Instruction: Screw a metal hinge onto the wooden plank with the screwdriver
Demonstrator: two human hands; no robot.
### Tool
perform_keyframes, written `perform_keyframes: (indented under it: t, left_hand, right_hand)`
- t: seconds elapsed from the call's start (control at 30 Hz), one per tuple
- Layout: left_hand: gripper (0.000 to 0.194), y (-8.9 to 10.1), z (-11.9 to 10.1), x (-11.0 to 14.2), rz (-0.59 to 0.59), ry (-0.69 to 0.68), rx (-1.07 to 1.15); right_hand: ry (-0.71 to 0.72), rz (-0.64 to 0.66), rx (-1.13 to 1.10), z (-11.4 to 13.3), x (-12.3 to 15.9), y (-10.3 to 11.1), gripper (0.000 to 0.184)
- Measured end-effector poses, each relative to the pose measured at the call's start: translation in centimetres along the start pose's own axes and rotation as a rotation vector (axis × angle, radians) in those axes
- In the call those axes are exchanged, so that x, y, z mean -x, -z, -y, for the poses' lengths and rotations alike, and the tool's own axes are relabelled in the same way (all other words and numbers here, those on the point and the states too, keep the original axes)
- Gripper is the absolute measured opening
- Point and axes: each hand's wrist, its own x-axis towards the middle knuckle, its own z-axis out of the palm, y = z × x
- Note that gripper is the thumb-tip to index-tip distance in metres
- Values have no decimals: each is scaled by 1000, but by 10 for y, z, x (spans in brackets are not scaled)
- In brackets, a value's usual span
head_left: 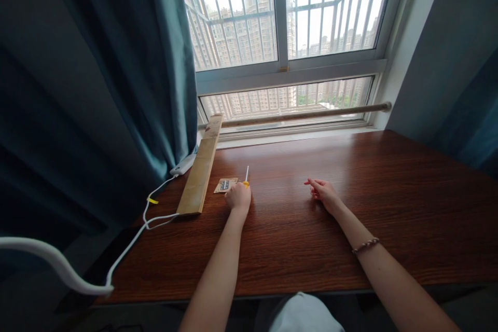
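My left hand (238, 197) is closed round the yellow handle of a screwdriver (247, 176), whose thin metal shaft points away toward the window. Just left of that hand lies a small brown piece of cardboard (218, 188) with a dark, flat item (224, 184) on it, too small to make out; the hand partly hides the cardboard. To the right, my right hand (323, 194) is at the tabletop and holds nothing. Its index finger stretches out to the left, the other fingers are loosely bent and apart.
A long wooden board (196, 181) reaches across the left of the dark wooden table (288, 249) toward the window. Beside it are a white power strip (182, 165), a white cable (134, 241) and a blue curtain (155, 88). A rail (311, 114) crosses the window.
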Motion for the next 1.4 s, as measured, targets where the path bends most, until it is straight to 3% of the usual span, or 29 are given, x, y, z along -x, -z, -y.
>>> perform_keyframes:
  t: [0.43, 0.53, 0.63, 0.73, 0.83, 0.97, 1.07, 1.2, 1.4]
  left_hand:
    - [32, 1, -4, 5, -15, -8, -18]
    - [32, 3, -12, 13, -185, -136, 34]
    - [42, 0, -28, 29, -289, -411, 284]
    - [40, -7, -48, 53, -171, -600, 636]
    - [23, -10, -62, 76, 57, -593, 804]
    - [35, -3, -67, 87, 101, -500, 897]
    - [29, 1, -67, 83, 163, -424, 1123]
    - [43, -5, -71, 81, 323, -426, 1408]
    - [53, -9, -78, 91, 572, -447, 1582]
  right_hand:
    - [21, 0, 90, -3, -1, -5, 54]
    - [22, 3, 83, -3, -2, -5, 53]
    - [49, 6, 67, -4, 0, -11, 50]
    - [55, 63, 85, -5, 8, -24, 49]
    - [75, 150, 175, -4, 22, -38, 48]
    - [302, 167, 235, 1, 40, -52, 30]
    - [409, 204, 216, 4, 46, -55, 50]
    - [432, 287, 295, -1, 45, -55, 76]
    - [488, 448, 285, -9, 44, -54, 74]
